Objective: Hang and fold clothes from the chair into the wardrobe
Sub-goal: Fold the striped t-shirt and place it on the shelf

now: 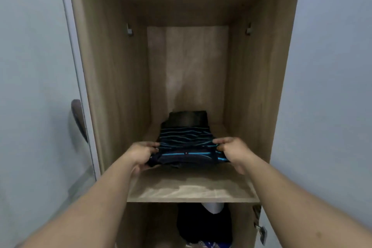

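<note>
A folded dark navy garment with turquoise stripes (pixel 186 143) lies on the wooden wardrobe shelf (pixel 191 189). My left hand (pixel 141 154) grips its left edge and my right hand (pixel 231 152) grips its right edge, fingers pinched on the fabric. Behind it, deeper on the shelf, sits a folded dark garment (pixel 188 119). The chair is not in view.
The wardrobe's side walls (pixel 112 78) close in the compartment left and right, and the back panel (pixel 187 66) is bare. Below the shelf hang dark clothes (pixel 203 225). The open door (pixel 78 94) with a dark handle stands at the left. A hinge (pixel 260 229) sits low right.
</note>
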